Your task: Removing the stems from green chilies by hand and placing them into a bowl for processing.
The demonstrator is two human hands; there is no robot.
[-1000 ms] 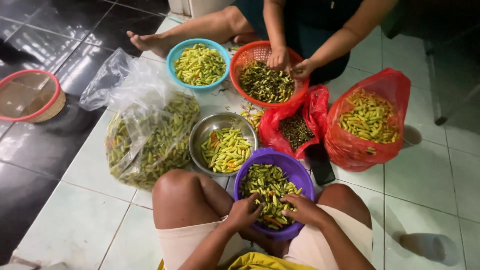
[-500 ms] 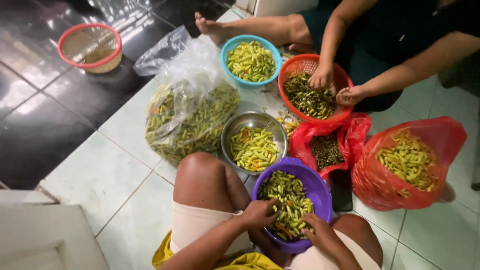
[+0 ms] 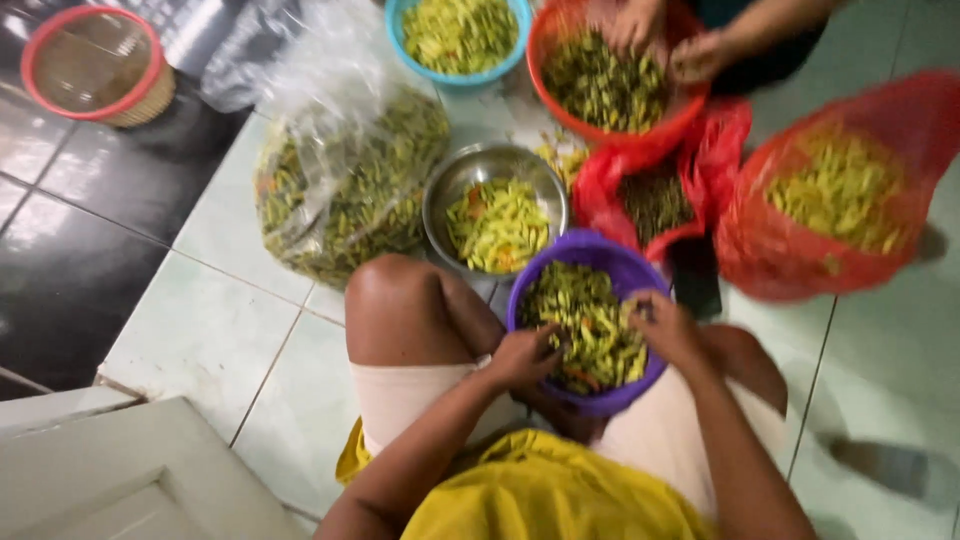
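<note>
Both hands down in the purple bowl [image 3: 588,268] on the lap: left hand [image 3: 524,354] at the near-left rim with fingers curled onto the green chilies [image 3: 583,325], right hand [image 3: 664,325] at the right rim, fingers bent into the pile, looks like a pinch on a pod or two but too blurry to call for sure. Best to keep the bowl braced between the thighs, pick one chili at a time, pinch near the stem end, and keep fingertips away from the face. Just beyond the knee, a steel bowl [image 3: 455,185] of paler chilies; clear bag [image 3: 340,190] far left, red bags [image 3: 830,200] right, other person's hands [image 3: 665,40] in the red basket [image 3: 560,30] at the far side. Versus half a second back: view tipped nearer and closer in, hands barely shifted in the bowl, round basket [image 3: 95,65] slid to the far-left corner.
</note>
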